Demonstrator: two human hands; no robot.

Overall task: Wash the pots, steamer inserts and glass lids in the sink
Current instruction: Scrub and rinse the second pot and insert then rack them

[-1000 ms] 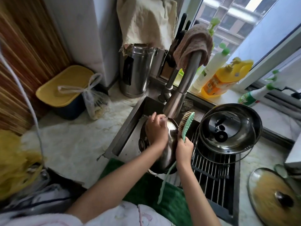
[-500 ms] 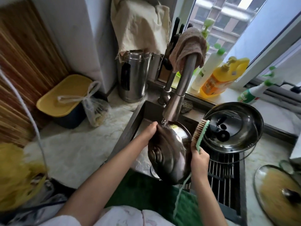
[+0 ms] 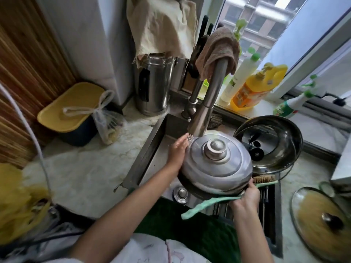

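Observation:
A domed steel lid [image 3: 216, 168] with a round knob is held knob-up over the sink [image 3: 157, 149], just under the faucet [image 3: 207, 105], whose running water strikes its far left edge. My left hand [image 3: 177, 154] holds the lid's left rim, fingers in the stream. My right hand [image 3: 247, 196] supports the near right rim while gripping a green-handled scrub brush [image 3: 264, 179], bristles pointing right. A steel pot [image 3: 284, 128] with a black-knobbed glass lid inside sits on the drying rack [image 3: 269, 205]. Another glass lid [image 3: 319, 221] lies on the counter at right.
The sink drain [image 3: 181, 192] shows under the lid. Detergent bottles [image 3: 252, 88] and a spray bottle [image 3: 288, 107] line the windowsill. A steel kettle [image 3: 152, 86], a yellow-lidded bin [image 3: 70, 107] and a tied plastic bag [image 3: 108, 122] stand on the marble counter at left.
The steel lid has been turned from standing on edge to knob-up under the faucet. My right hand with the brush dropped from beside the lid to its near right rim.

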